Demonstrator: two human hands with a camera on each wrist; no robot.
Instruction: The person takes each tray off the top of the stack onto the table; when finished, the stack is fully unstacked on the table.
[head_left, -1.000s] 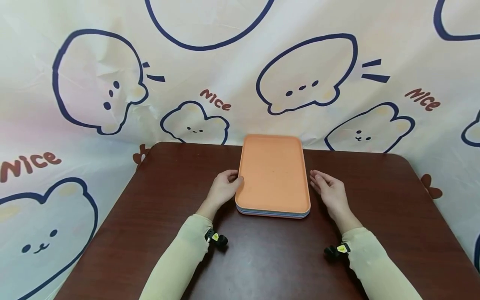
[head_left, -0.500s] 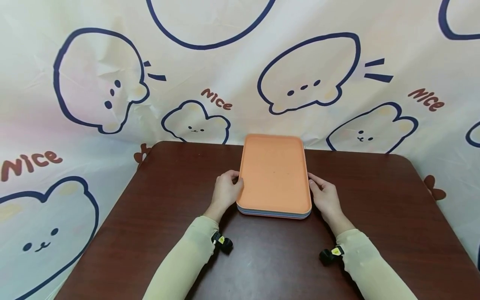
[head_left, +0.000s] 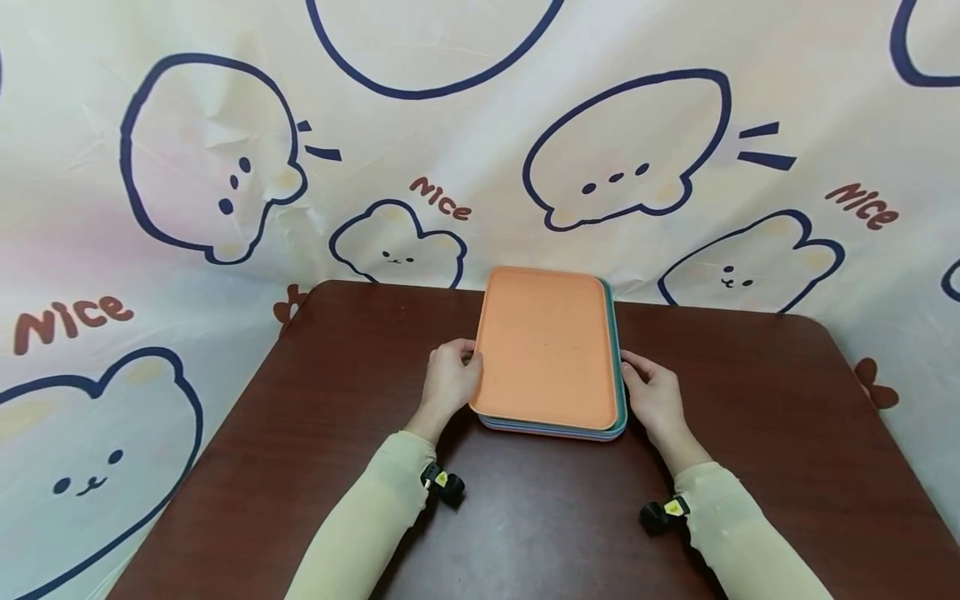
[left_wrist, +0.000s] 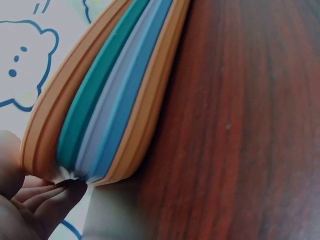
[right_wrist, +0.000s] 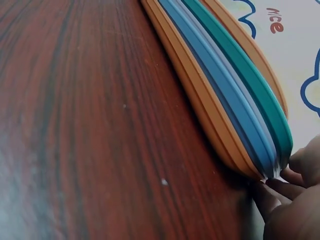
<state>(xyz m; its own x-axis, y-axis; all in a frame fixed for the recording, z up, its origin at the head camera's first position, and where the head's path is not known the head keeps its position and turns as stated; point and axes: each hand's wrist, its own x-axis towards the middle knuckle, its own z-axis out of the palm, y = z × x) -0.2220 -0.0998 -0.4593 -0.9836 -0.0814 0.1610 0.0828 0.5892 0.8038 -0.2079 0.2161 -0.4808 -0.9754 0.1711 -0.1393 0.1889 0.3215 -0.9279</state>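
A stack of rectangular trays lies with its long sides toward my hands. Its top orange tray [head_left: 547,346] sits slightly left of the rest, so a strip of the green tray [head_left: 621,392] shows along the right. Beneath, in the left wrist view, are a pale purple tray [left_wrist: 95,137], a blue tray [left_wrist: 116,137] and a bottom orange tray [left_wrist: 142,127]. My left hand [head_left: 448,383] pinches the top orange tray's left edge, thumb above, fingers at the side. My right hand [head_left: 656,404] holds the stack's right side, its thumb by the green tray's rim.
The dark brown wooden table [head_left: 360,358] extends on both sides of the stack and in front. A cloth backdrop [head_left: 495,150] with cartoon drawings hangs right behind the table's far edge. Each wrist wears a black camera on a strap.
The right hand has come in to touch the stack's right side. The top orange tray has slid a little left over the others, baring the green tray's right edge.
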